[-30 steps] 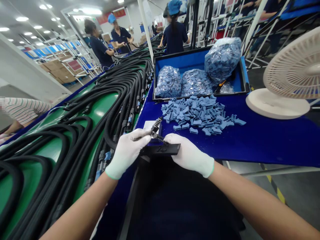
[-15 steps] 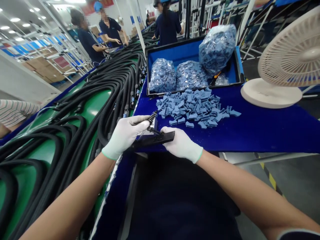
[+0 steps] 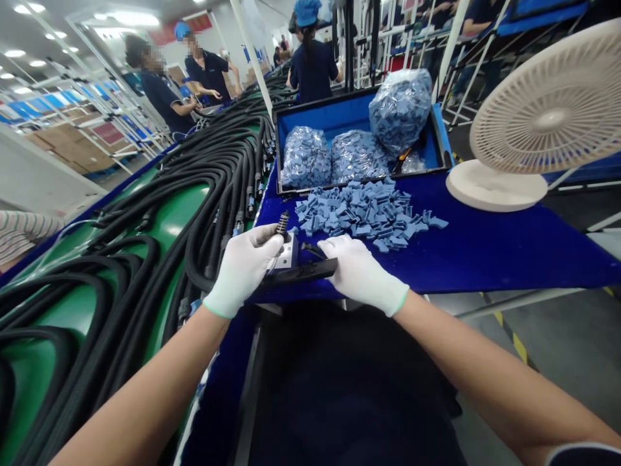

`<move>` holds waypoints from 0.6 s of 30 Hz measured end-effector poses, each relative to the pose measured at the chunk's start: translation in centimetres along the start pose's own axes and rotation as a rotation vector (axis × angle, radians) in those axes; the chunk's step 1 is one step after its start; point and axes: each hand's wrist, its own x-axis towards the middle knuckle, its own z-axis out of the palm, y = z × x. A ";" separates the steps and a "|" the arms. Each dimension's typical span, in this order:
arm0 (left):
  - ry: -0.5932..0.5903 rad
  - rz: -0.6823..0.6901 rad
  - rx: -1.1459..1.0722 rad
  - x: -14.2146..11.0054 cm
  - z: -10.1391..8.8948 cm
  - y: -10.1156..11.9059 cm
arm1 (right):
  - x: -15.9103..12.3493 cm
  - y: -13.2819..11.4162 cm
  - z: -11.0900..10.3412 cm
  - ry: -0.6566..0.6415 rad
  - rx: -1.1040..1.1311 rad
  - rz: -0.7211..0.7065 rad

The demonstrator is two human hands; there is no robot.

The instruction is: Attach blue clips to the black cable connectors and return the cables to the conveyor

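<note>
Closed around a small black ribbed part (image 3: 282,224), the white-gloved left hand (image 3: 241,268) holds it upright just above a pale metal block (image 3: 287,254); the gloved right hand (image 3: 361,275) lies open against a flat black bar (image 3: 303,272).

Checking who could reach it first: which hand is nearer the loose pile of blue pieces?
Right. The right hand is just in front of the loose pile of blue pieces, not touching; the left hand is farther off, to the pile's left.
</note>
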 end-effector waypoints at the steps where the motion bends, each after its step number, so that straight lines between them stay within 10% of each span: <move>1: -0.020 0.029 -0.003 -0.3 -0.1 0.0 | -0.3 -0.2 -0.3 0.023 0.094 -0.003; 8: -0.467 0.311 0.119 -1.9 -1.1 0.1 | -1.4 -1.9 1.2 -0.090 1.160 0.297; 18: -0.412 0.592 0.211 -2.2 0.1 -1.9 | -0.6 -1.1 1.6 -0.194 1.300 0.224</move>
